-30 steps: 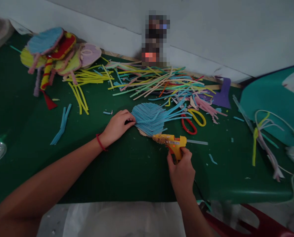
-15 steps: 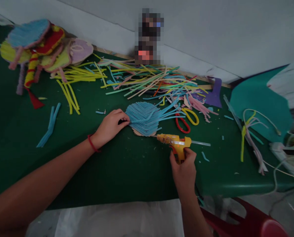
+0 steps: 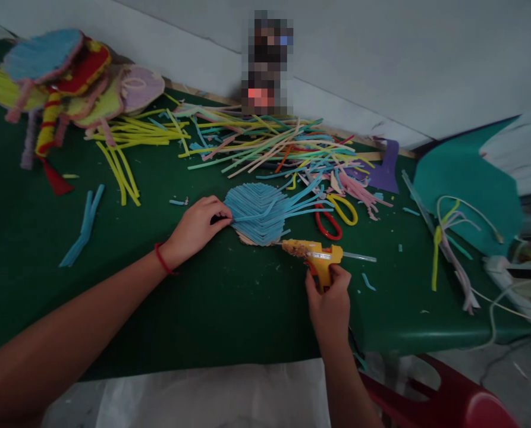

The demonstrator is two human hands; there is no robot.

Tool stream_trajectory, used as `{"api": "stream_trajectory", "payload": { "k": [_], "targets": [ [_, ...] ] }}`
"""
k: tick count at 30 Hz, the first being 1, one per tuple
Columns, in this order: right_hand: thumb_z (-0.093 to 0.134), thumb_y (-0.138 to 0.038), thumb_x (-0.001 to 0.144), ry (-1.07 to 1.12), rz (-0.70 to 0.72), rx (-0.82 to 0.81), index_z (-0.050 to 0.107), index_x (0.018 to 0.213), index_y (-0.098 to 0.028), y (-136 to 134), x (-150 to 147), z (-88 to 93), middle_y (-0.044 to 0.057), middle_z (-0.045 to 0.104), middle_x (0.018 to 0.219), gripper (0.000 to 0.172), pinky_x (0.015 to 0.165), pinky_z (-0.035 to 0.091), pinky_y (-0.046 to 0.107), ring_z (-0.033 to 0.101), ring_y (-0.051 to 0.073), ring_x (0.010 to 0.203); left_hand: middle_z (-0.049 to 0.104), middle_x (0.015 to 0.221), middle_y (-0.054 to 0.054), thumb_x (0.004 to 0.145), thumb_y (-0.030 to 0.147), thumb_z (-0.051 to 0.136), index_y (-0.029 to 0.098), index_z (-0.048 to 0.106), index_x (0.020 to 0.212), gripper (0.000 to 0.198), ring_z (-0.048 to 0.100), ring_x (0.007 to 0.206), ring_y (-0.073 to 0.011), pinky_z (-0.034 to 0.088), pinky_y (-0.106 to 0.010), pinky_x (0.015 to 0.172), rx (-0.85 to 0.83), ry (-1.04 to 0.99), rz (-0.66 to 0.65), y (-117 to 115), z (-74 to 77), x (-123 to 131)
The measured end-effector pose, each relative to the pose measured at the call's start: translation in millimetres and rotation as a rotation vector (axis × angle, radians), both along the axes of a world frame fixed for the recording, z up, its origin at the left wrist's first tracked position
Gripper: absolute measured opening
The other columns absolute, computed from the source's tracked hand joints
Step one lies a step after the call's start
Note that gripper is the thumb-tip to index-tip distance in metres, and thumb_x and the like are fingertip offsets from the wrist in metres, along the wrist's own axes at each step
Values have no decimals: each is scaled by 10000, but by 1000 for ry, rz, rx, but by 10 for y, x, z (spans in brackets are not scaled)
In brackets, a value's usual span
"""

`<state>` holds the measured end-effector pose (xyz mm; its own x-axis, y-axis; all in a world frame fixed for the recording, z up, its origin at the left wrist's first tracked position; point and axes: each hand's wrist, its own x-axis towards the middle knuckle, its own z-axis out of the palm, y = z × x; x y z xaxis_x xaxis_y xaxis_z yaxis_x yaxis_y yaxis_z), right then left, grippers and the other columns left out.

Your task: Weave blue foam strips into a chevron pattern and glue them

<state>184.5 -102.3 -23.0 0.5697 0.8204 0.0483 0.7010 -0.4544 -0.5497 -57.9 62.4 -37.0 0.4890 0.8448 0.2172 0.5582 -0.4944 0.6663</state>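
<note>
A round piece covered in slanting blue pipe cleaners [image 3: 254, 205] lies on the table, with a strip of its pale base showing along the lower edge. My left hand [image 3: 203, 224] is at its left side, thumb and finger pinched on the end of a blue pipe cleaner [image 3: 247, 219] that crosses the piece. In my right hand [image 3: 332, 306] is a yellow hot glue gun [image 3: 322, 261], its nozzle at the lower right edge of the piece. A clear glue stick [image 3: 358, 257] juts from the gun's back. Loose blue pipe cleaner ends [image 3: 307, 205] fan out to the right.
Scissors [image 3: 336, 217] with red and yellow handles lie right of the piece. Behind are many loose pipe cleaners [image 3: 256, 142]. Finished fuzzy fans [image 3: 46, 56] are stacked at far left. A teal sheet [image 3: 470, 184] and a white cable [image 3: 495, 315] are at right, near a red chair [image 3: 452, 386].
The whole view has shifted slightly, so things sit a little further left. Both hands keep their places on the pipe cleaner and the glue gun.
</note>
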Motion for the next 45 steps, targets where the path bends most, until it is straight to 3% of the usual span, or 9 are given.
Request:
{"api": "stream_trajectory", "payload": {
  "k": [26, 30, 36, 40, 45],
  "targets": [
    [477, -474, 817, -18, -36, 5, 426, 1091, -170, 44, 7, 51, 136, 589, 940, 412, 658, 444, 366, 585, 258, 774, 583, 866, -45, 888, 318, 509, 183, 615, 832, 180, 550, 843, -194, 446, -340, 735, 10, 3, -3, -7, 8, -1],
    [542, -480, 764, -34, -72, 56, 433, 1105, -163, 54, 80, 37, 150, 589, 998, 478, 692, 458, 368, 592, 262, 827, 584, 871, -50, 886, 325, 507, 183, 612, 831, 185, 552, 849, -195, 451, -341, 740, 9, 0, -1, -12, 14, 0],
    [638, -502, 653, -23, -244, 46, 481, 1127, -146, 101, 565, -19, 133, 604, 1008, 613, 770, 465, 385, 596, 264, 865, 581, 873, -53, 882, 292, 512, 173, 601, 820, 160, 554, 858, -202, 450, -348, 747, 34, -15, -12, -15, -5, -7],
    [643, -480, 644, -120, -233, 102, 517, 1131, -92, 217, 1075, -82, 175, 588, 1077, 634, 873, 440, 414, 569, 292, 982, 573, 876, -52, 873, 274, 525, 166, 598, 813, 144, 557, 846, -196, 455, -345, 745, 28, -36, -10, -27, 5, -6],
    [636, -502, 673, -230, -245, 48, 514, 1159, -24, 351, 1543, -115, 242, 546, 1134, 692, 949, 390, 463, 518, 333, 1069, 556, 911, -48, 867, 249, 532, 167, 596, 823, 113, 567, 821, -178, 467, -339, 746, 12, -83, 31, -52, 42, 3]
  ]
}}
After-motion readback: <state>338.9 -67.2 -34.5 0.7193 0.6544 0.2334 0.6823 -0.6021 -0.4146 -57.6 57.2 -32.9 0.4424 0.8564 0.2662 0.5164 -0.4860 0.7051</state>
